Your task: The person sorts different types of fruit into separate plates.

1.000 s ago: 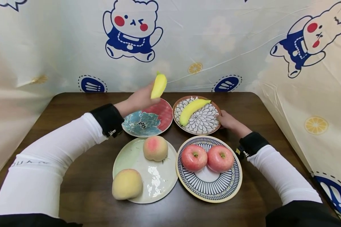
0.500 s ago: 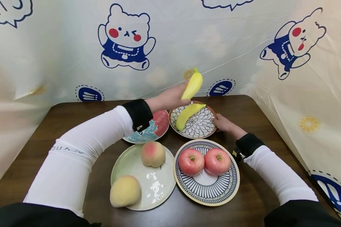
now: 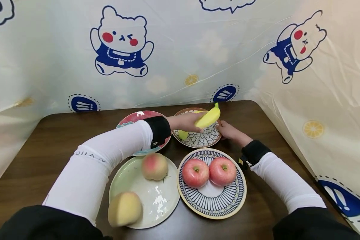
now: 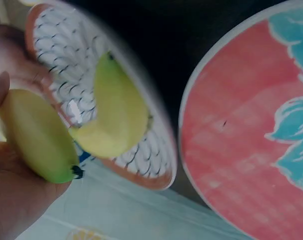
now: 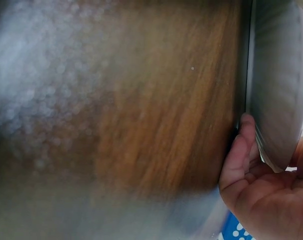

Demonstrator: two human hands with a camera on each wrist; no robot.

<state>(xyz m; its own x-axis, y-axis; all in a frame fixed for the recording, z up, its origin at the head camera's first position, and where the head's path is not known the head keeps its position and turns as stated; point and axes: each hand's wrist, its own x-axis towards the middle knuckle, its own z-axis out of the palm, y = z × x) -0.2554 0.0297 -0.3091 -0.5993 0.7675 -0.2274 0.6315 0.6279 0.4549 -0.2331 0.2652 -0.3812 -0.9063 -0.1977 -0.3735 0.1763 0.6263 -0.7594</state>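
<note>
My left hand [image 3: 184, 122] grips a yellow banana [image 3: 209, 117] over the brown-rimmed plate [image 3: 208, 136] with a white petal pattern. A second banana [image 4: 119, 110] lies on that plate, partly covered by the left hand in the head view. At the plate's right edge, my right hand [image 3: 230, 131] pinches the rim, thumb on top. From the right wrist, its fingers [image 5: 236, 155] show curled under the plate's pale underside [image 5: 281, 75].
Left of the petal plate is a red plate [image 4: 216, 125] with blue flowers, partly behind the left sleeve. Nearer stand a pale green plate [image 3: 156, 213] with two peaches [image 3: 154, 166] and a blue-patterned plate [image 3: 219, 205] with two apples [image 3: 195, 173]. A printed curtain [image 3: 174, 43] surrounds the table.
My left hand has carried the banana rightward from above the red plate, then lowered it over the petal plate. The right hand keeps its hold on the rim. The head view has shifted slightly.
</note>
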